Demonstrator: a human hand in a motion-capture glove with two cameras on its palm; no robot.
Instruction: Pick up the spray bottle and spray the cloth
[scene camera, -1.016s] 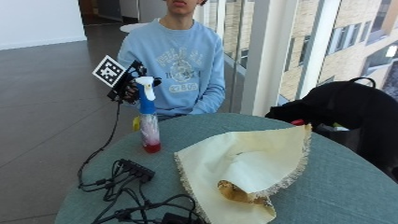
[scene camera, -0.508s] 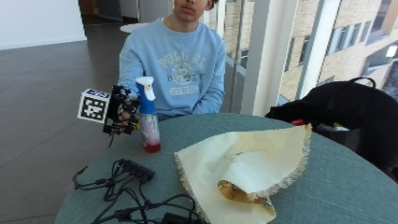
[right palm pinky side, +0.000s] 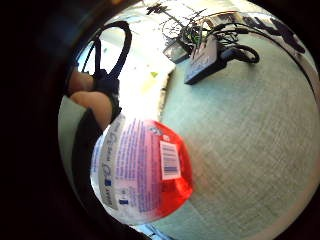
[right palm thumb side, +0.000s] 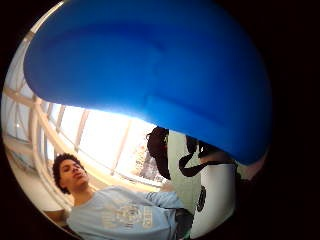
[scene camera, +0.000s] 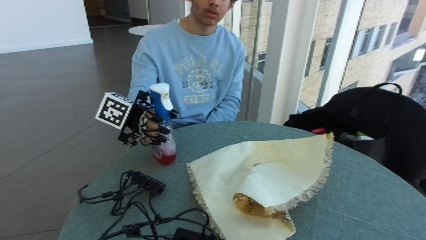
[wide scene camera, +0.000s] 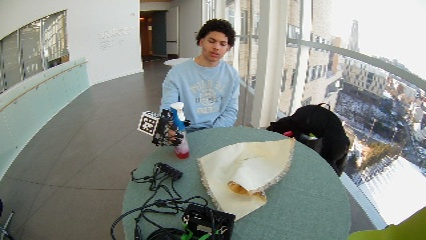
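Your right hand grips the spray bottle at its neck, base on the worktop, nozzle facing the cloth for spraying.

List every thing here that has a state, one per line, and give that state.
spray bottle: upright, base on the table, red liquid low inside, not yet lifted.
right hand: fingers curled round the spray bottle's neck.
cloth: spread flat on the table, one corner folded over, apart from the bottle.
cables: lying tangled on the table.

Power strip with cables on table — black bag beside.
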